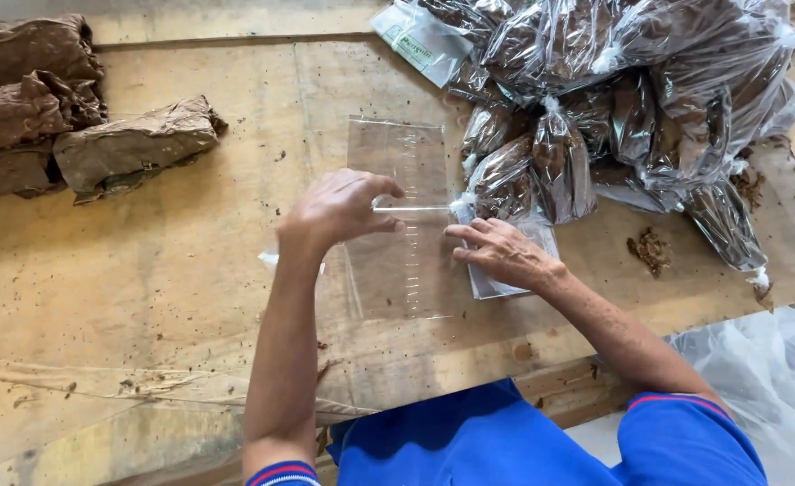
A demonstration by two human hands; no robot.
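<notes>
Clear flat plastic bag (397,225) lies mid-desk on the worn wooden desk (145,270); left hand (339,209) and right hand (503,254) press it with loosely curled fingers. Beyond, toward the far right corner, filled knotted brown-stuffed bags (613,99) are heaped.

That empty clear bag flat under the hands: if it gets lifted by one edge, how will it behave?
The empty clear bag looks thin and lies flat on the wooden table, so it would probably droop limply. It seems very light, so a nudge may slide it. Its glossy film may slip between the left hand and right hand, so pinch firmly.
</notes>
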